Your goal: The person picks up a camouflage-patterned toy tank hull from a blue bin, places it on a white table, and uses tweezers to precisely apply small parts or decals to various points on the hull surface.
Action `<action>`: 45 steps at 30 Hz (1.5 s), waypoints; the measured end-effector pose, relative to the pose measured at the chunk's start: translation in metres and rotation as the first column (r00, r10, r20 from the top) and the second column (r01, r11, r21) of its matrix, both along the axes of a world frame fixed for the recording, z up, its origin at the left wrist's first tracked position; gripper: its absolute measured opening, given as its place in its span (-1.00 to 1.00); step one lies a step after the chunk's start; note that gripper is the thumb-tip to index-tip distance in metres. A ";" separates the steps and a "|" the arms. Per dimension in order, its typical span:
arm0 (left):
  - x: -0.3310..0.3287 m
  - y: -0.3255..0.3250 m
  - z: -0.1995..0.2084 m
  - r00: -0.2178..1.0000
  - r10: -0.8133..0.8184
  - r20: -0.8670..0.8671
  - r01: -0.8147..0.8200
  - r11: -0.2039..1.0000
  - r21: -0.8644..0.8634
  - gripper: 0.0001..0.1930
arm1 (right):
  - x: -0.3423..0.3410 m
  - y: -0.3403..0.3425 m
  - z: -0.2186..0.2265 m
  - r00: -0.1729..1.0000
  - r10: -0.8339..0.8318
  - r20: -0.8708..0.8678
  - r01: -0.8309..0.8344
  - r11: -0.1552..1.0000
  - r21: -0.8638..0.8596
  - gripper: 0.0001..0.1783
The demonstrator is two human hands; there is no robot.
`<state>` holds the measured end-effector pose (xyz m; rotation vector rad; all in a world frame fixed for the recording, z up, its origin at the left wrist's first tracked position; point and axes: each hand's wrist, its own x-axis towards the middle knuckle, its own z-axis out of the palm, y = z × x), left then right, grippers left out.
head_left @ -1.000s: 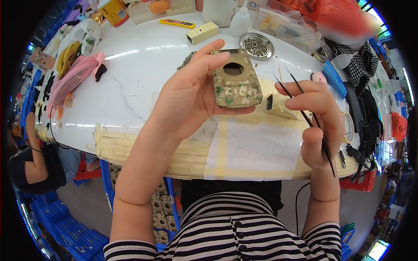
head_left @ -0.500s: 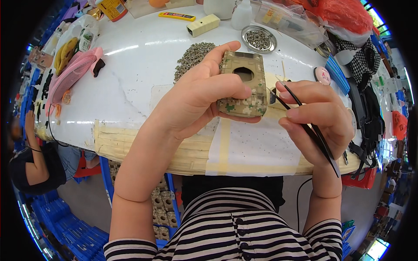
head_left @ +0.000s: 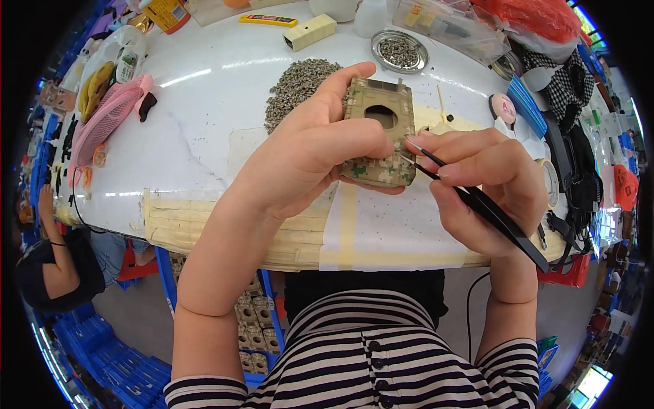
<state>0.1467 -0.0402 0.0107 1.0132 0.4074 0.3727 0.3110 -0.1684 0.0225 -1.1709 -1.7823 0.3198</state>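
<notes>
My left hand [head_left: 306, 146] is wrapped round a camouflage-patterned toy tank hull [head_left: 364, 129], its thumb lying across the top. A round dark hole shows in the hull's upper face. In my right hand [head_left: 494, 177] is a pair of black tweezers [head_left: 484, 204], pinched between thumb and fingers. The pale tips reach the hull's right edge and stand slightly apart; whether they hold a tiny part I cannot make out. Beyond my left hand lies a heap of small grey-brown parts [head_left: 296, 88]. More of these fill a round metal dish [head_left: 402, 53].
A white sheet [head_left: 409, 232] is taped along the table's near edge. At the back are a cream block [head_left: 310, 33], a yellow cutter [head_left: 268, 20] and a clear box [head_left: 453, 34]. A pink mesh item [head_left: 112, 119] lies left. Another person [head_left: 58, 259] sits at far left.
My right hand has brought the tweezers leftward, from beside the hull to its right edge. The hull stays in my left hand, nearly still. The whole view has shifted slightly.
</notes>
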 end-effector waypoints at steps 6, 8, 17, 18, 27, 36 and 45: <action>0.001 0.000 -0.001 1.000 0.023 0.004 -0.023 0.999 0.028 -0.22 | -0.002 0.000 0.001 1.000 -0.030 -0.002 0.030 0.999 -0.031 -0.77; 0.000 0.000 0.000 1.000 0.015 -0.003 -0.015 1.000 0.024 -0.22 | -0.001 0.001 0.000 0.999 -0.034 0.002 0.034 0.999 -0.022 -0.77; 0.001 0.000 -0.001 1.000 0.016 -0.025 -0.015 0.999 0.041 -0.23 | -0.002 0.001 0.000 0.998 -0.055 -0.005 0.055 0.998 -0.024 -0.81; 0.001 0.000 -0.001 0.999 0.016 -0.028 -0.014 0.999 0.043 -0.23 | -0.002 0.002 0.000 0.998 -0.058 -0.003 0.058 0.998 -0.022 -0.81; 0.002 -0.001 0.001 0.999 0.037 -0.035 -0.035 0.998 0.047 -0.21 | -0.002 0.002 0.000 0.998 -0.055 -0.013 0.054 0.998 -0.018 -0.81; 0.001 0.001 0.000 0.997 0.028 -0.071 -0.023 0.998 0.066 -0.22 | -0.004 0.002 0.000 0.998 -0.053 -0.016 0.053 0.998 -0.023 -0.79; 0.001 0.000 -0.001 0.998 0.045 -0.046 -0.041 0.996 0.085 -0.22 | -0.004 0.002 0.003 0.999 -0.052 0.011 0.052 0.998 -0.030 -0.80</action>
